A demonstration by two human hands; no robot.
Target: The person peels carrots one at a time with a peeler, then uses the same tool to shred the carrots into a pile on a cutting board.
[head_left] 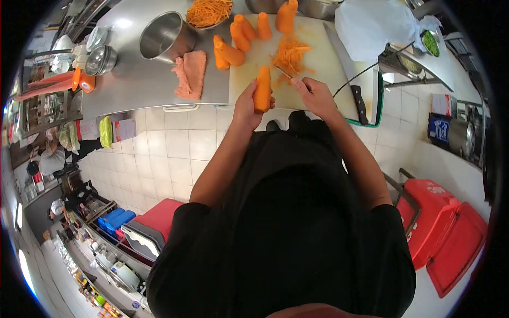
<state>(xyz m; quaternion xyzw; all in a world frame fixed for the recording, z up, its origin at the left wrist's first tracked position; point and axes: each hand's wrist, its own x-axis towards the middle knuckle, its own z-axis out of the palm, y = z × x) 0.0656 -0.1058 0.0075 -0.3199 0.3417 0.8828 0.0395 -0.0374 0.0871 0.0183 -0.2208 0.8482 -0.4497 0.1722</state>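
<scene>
My left hand (pixel 249 107) is wrapped round a thick, peeled-looking carrot (pixel 262 89), held upright over the near edge of the cutting board (pixel 323 58). My right hand (pixel 314 95) grips a slim metal peeler (pixel 283 71), its tip pointing left toward the carrot but apart from it. Just beyond the peeler lies a loose heap of orange peelings (pixel 291 54). Several other carrots (pixel 240 37) rest along the board's left and far side. To the right on the board is a large knife (pixel 359 105) with a black handle, touched by neither hand.
Left of the board are an orange cloth (pixel 191 74), a deep steel pot (pixel 167 37) and a bowl of shredded carrot (pixel 209 11). A white plastic bag (pixel 368 29) sits at the far right. Red bins (pixel 432 212) stand behind me; another person (pixel 53 159) is at far left.
</scene>
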